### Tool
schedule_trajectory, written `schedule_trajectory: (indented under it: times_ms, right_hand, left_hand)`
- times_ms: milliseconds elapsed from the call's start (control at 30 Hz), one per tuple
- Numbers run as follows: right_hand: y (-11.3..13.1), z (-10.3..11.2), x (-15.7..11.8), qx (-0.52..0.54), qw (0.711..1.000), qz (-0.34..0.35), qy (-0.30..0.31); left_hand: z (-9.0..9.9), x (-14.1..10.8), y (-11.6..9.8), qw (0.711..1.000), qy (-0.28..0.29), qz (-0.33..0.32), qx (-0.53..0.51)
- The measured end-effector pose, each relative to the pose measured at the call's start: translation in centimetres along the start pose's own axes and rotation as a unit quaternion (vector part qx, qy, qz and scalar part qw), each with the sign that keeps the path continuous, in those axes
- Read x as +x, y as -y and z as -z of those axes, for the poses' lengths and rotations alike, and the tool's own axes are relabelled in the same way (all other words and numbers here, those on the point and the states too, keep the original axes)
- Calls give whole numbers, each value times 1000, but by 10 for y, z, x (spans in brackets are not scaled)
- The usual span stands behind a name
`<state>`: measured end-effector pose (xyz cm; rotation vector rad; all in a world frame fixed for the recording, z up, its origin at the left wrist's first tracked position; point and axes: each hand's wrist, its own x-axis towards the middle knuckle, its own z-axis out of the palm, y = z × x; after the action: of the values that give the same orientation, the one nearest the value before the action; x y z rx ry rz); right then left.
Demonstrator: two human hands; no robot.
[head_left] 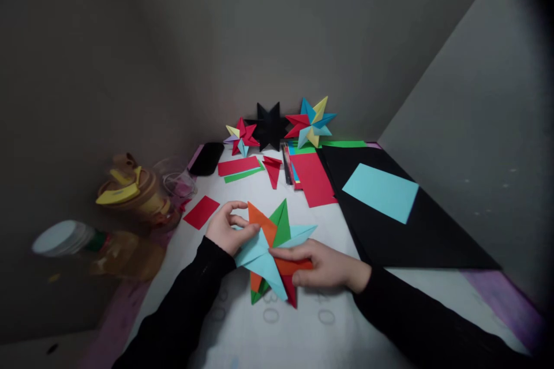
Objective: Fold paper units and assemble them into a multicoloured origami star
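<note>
A folded paper star (262, 259) in light blue, orange, green and red is held above the white table surface. My left hand (225, 229) grips its upper left side, thumb on top near the orange point and the other fingers curled behind the edge. From the right, my right hand (329, 265) holds the star by its orange and red points. Its index finger lies across the front to near the centre, and its thumb rests lower on the red part. The remaining right fingers are partly hidden.
Several finished stars, including a black star (269, 125), lean against the back wall. Red paper (315, 180), a red rectangle (201, 211) and a black phone-like object (208, 159) lie around. Right is a black sheet (415, 245) bearing light blue paper (381, 191); left, a lidded cup (134, 196) and a bottle (130, 255).
</note>
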<state>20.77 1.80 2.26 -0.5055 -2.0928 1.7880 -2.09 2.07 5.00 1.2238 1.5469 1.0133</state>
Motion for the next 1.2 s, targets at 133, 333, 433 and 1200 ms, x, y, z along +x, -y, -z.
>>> schedule_trajectory:
  times_ms: [133, 333, 433, 1200]
  right_hand:
    - [-7, 2, -1, 26, 999, -20, -39]
    - [-17, 6, 0, 92, 978, 11, -189]
    - [-17, 7, 2, 113, 975, 14, -193]
    - [-23, 4, 0, 307, 929, 102, -182]
  left_hand:
    - [7, 4, -2, 998, -31, -56, 2]
    - [12, 14, 8, 964, 75, 4, -256]
    - [-2, 9, 15, 955, 150, 40, -254]
    - [1, 12, 29, 954, 57, 77, -284]
